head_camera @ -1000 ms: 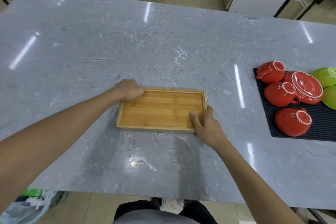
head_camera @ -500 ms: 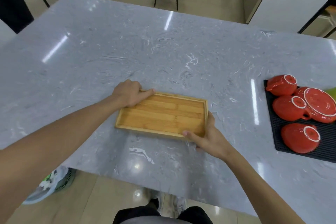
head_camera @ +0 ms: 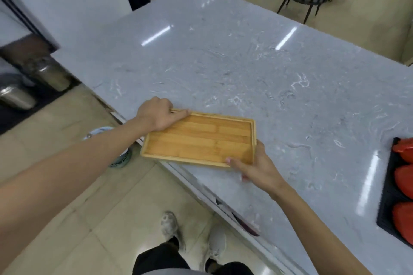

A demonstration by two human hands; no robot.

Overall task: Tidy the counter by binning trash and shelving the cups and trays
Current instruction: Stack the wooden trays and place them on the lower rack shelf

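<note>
No readable writing anywhere. We see a grey veined marble counter, glossy, over beige floor tiles. Rectangular bamboo tray, raised rim, sits at the counter's near edge, one corner overhanging. Left hand curled on its far-left corner; right hand clamps the near-right corner. Red cups on black mat, far right.

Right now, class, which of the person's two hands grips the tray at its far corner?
The left hand, curled over the bamboo tray's far left corner. The right hand instead pinches the near right corner.
</note>
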